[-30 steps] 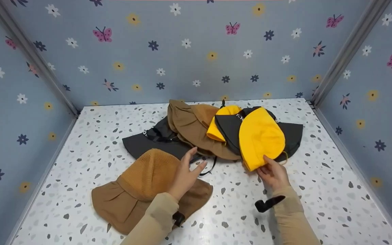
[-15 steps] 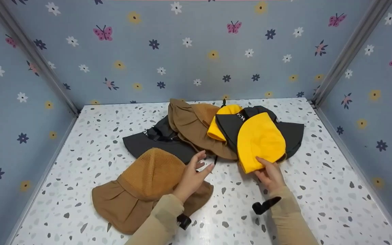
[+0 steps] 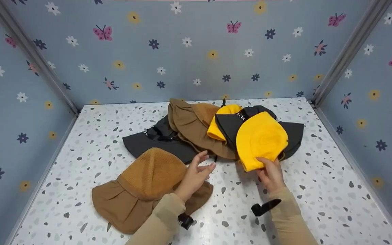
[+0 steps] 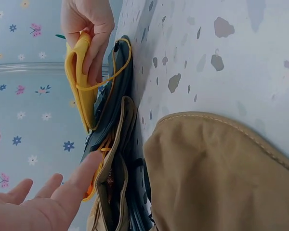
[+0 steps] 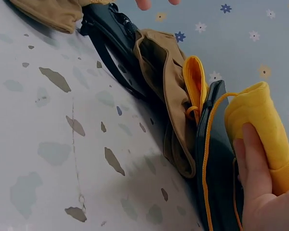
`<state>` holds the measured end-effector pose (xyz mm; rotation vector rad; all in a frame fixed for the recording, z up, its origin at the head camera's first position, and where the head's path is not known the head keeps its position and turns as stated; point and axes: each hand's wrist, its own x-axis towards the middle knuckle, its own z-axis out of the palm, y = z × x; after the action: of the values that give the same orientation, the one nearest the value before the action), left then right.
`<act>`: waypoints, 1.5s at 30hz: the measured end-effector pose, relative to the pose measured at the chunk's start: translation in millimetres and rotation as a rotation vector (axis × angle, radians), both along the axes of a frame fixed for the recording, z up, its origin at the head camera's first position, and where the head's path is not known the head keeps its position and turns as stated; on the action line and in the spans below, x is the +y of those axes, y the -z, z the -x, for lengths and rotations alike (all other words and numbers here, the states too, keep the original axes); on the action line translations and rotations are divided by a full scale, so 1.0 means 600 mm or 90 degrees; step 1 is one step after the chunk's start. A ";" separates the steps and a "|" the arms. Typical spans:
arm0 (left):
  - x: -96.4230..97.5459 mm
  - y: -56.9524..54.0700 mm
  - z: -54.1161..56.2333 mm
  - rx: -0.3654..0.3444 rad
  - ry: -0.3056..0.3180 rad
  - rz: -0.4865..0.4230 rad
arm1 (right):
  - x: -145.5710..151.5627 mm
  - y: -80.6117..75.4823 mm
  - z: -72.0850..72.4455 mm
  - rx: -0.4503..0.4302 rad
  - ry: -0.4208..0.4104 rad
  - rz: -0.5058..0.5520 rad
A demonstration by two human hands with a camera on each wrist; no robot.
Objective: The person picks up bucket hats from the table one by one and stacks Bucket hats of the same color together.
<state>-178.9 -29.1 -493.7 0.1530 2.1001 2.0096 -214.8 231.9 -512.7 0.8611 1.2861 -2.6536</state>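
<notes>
A yellow hat point(image 3: 262, 137) with a thin cord is pinched at its lower edge by my right hand point(image 3: 271, 175); in the right wrist view the fingers point(image 5: 254, 154) lie against its folded cloth. It hangs in front of a dark hat point(image 3: 228, 131) with small white lettering. My left hand point(image 3: 195, 175), fingers spread and holding nothing, hovers above the right side of a brown hat point(image 3: 151, 180) with a tan corduroy crown. In the left wrist view the brown brim point(image 4: 216, 163) lies below that hand.
Behind the hands, overlapping hats lie in a row: a black one point(image 3: 158, 144), another brown one point(image 3: 196, 131) and a second yellow one point(image 3: 217, 131). The speckled white table point(image 3: 332, 190) is walled by blue flowered panels point(image 3: 196, 51) at the back and sides.
My right hand has drawn the yellow hat slightly left and toward me, and the hat has turned a little. My left hand has shifted slightly right, still holding nothing.
</notes>
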 end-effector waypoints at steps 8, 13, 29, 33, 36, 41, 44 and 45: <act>0.000 -0.007 0.003 -0.062 0.010 -0.064 | -0.013 -0.023 -0.012 0.053 0.001 0.001; 0.002 -0.013 0.005 -0.089 0.022 -0.092 | -0.024 -0.037 -0.020 0.084 -0.033 0.023; -0.011 -0.027 0.011 -0.125 0.047 -0.169 | -0.046 -0.048 -0.040 0.095 -0.241 -0.048; -0.015 -0.028 0.012 -0.121 0.040 -0.172 | -0.048 -0.046 -0.042 0.094 -0.276 -0.069; -0.017 -0.030 0.012 -0.112 0.037 -0.171 | -0.048 -0.043 -0.043 0.099 -0.301 -0.086; -0.021 -0.030 0.011 -0.099 0.034 -0.186 | -0.046 -0.038 -0.044 0.101 -0.326 -0.109; -0.023 -0.029 0.010 -0.094 0.025 -0.192 | -0.045 -0.036 -0.044 0.095 -0.332 -0.123; -0.023 -0.029 0.010 -0.092 0.021 -0.192 | -0.046 -0.036 -0.044 0.093 -0.333 -0.125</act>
<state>-185.2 -42.9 -476.4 0.0885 1.6907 2.2345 -188.3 204.6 -490.9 0.2843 1.5658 -2.2328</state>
